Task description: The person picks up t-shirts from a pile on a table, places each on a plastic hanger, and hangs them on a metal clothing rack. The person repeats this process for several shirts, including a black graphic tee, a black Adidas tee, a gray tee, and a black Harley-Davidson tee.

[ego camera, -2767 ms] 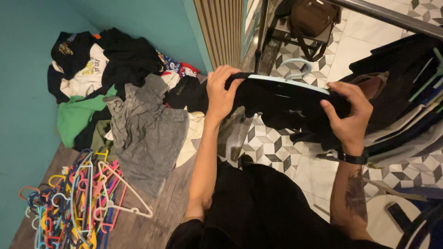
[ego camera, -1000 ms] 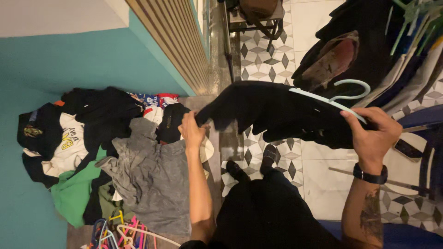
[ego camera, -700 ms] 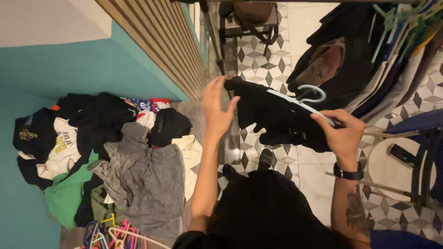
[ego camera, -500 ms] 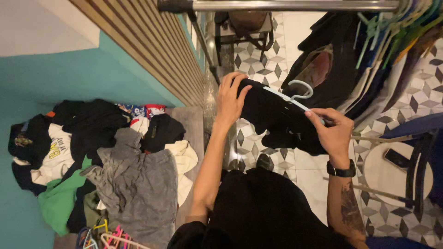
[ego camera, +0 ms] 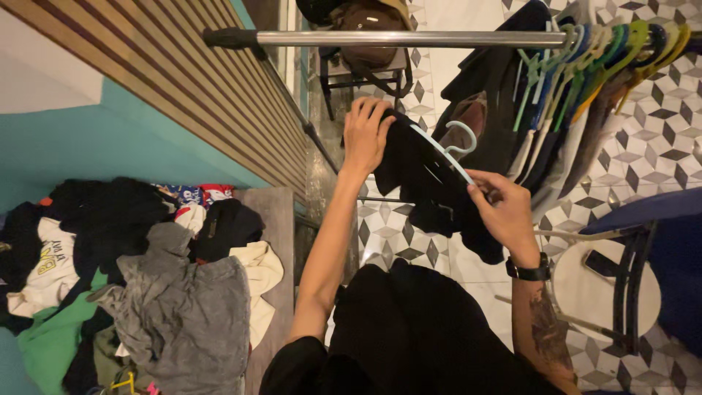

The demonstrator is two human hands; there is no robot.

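I see my left hand [ego camera: 365, 135] gripping the black garment [ego camera: 424, 183] at its 10 o'clock end, my right hand [ego camera: 504, 212] pinching its pale hanger [ego camera: 442, 150]. At 1 o'clock, the rail [ego camera: 395, 38] holds hung clothes [ego camera: 563, 110].

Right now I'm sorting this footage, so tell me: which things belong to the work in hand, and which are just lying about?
In hand:
black garment on the pale blue plastic hanger
left hand and right hand gripping it
silver metal clothes rail

Lying about:
heap of mixed clothes on the floor
brown bag
round white stool
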